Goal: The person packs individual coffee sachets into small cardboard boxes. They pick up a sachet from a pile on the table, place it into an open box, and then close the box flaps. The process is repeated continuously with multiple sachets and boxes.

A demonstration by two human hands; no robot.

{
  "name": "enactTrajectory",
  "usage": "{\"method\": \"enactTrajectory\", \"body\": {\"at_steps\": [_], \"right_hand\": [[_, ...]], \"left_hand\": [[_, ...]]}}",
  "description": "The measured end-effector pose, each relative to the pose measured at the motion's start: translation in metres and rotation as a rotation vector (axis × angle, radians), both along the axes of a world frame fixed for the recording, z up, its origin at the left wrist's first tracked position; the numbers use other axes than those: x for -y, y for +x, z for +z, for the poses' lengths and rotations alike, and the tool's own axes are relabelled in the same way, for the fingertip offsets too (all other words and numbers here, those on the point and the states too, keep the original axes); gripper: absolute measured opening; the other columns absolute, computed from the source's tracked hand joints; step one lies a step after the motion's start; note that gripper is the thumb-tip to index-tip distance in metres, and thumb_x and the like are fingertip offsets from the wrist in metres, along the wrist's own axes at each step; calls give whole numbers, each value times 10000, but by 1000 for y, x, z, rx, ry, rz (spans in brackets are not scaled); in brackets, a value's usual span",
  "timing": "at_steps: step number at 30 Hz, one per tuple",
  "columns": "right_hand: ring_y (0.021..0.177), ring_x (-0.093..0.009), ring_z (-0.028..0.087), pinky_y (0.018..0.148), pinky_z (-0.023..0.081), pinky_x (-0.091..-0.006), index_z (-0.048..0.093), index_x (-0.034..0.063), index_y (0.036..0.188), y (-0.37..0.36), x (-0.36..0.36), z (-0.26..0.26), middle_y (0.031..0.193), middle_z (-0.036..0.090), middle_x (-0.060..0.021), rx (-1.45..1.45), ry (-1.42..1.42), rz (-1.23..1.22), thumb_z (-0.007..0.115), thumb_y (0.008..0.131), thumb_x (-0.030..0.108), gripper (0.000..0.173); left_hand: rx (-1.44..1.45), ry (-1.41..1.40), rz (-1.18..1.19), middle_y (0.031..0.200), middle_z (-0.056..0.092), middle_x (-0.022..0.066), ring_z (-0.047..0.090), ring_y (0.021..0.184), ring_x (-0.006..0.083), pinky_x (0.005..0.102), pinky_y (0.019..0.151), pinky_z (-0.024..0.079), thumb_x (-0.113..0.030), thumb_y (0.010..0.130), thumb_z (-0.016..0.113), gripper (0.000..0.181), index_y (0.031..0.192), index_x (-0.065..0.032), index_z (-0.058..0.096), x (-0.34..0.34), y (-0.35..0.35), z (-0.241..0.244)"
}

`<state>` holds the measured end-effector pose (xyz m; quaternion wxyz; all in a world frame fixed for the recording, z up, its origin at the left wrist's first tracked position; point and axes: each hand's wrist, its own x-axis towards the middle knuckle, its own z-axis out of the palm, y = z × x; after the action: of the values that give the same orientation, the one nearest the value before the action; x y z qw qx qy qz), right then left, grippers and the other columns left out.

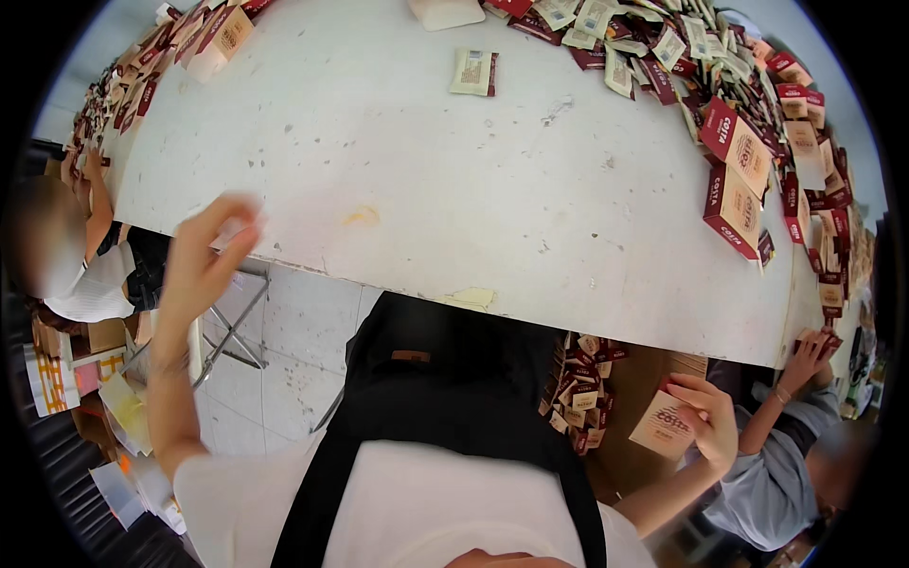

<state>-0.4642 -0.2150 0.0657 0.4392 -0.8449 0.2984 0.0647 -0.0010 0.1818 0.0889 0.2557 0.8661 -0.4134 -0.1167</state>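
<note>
My right hand [710, 419] grips a small Costa carton [664, 424] by its upper right part, over an open cardboard box [628, 397] at my right side, below the table's edge. My left hand [216, 245] is raised near the table's front edge at the left, blurred, its fingers curled and apart with nothing seen between them. A single sachet [474, 72] lies on the white table [426, 163], far in front of me. Two Costa cartons [735, 202] rest at the table's right side, beside a heap of sachets [660, 53].
More cartons [806, 142] line the far right, where a co-worker [781, 454] handles one. Another co-worker [92, 241] sits at the left beside a heap of sachets and cartons [135, 71]. Packed cartons [586, 397] fill part of the box. A folding stool [231, 334] stands at the left.
</note>
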Motion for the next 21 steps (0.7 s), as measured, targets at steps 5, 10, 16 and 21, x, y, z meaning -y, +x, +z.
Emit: {"method": "enactTrajectory", "body": {"at_steps": [5, 10, 16, 21], "right_hand": [[975, -217, 623, 832, 473, -311, 643, -62, 1066, -23, 1, -10, 1071, 649, -184, -213, -138, -59, 652, 826, 130, 308], [1019, -315, 609, 898, 456, -380, 622, 1, 1124, 104, 29, 35, 1095, 641, -166, 212, -503, 176, 626, 834, 80, 300], [1161, -333, 523, 975, 412, -398, 528, 77, 1285, 367, 159, -41, 1298, 535, -165, 575, -999, 354, 547, 925, 323, 436], [1148, -343, 541, 928, 444, -502, 572, 262, 1273, 505, 209, -75, 1290, 533, -113, 198, -777, 153, 422, 845, 676, 614]], "left_hand": [[507, 253, -510, 1539, 217, 89, 164, 1426, 296, 539, 1125, 124, -382, 906, 524, 667, 1442, -61, 290, 107, 8, -90], [174, 147, -759, 1477, 353, 92, 301, 1377, 276, 466, 1109, 255, -158, 814, 638, 633, 1394, -75, 398, 66, -49, -93], [151, 378, -492, 848, 679, 55, 645, 669, 217, 318, 483, 492, -56, 744, 682, 221, 957, -79, 626, -84, -91, -116], [466, 99, -222, 788, 653, 73, 618, 632, 240, 336, 519, 487, -44, 744, 681, 290, 1027, -82, 629, -78, -61, -95]]}}
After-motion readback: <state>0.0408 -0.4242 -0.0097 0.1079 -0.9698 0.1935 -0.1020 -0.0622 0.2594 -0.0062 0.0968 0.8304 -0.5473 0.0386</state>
